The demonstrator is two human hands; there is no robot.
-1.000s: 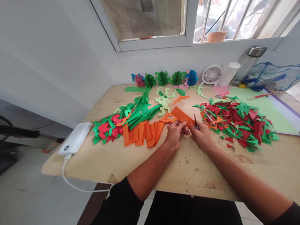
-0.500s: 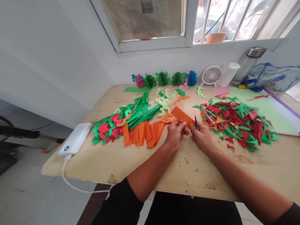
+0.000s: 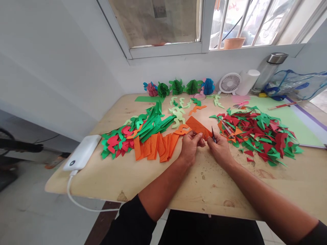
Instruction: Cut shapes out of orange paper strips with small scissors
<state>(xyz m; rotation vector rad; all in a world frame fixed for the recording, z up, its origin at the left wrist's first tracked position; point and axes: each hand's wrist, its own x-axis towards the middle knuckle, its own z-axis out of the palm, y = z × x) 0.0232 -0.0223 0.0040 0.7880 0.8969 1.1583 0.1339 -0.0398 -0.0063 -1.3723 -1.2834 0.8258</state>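
Between my two hands is a folded piece of orange paper with drawn lines on it. My left hand pinches its lower edge between thumb and fingers. My right hand is closed around a pair of scissors, dark blades pointing up and away; their handles are hidden by the fingers. The right thumb and fingertips also touch the paper's right corner. Left of my left hand lie orange paper strips with outlines on them, and a cut orange shape.
Green strips and red and green cutouts lie at left. Paper scraps are heaped at right. Honeycomb paper figures, a small fan and a bottle stand along the wall. A power bank sits at the left edge.
Both hands hold nearly the same place, with the orange paper and scissors between them. The view has shifted very slightly.
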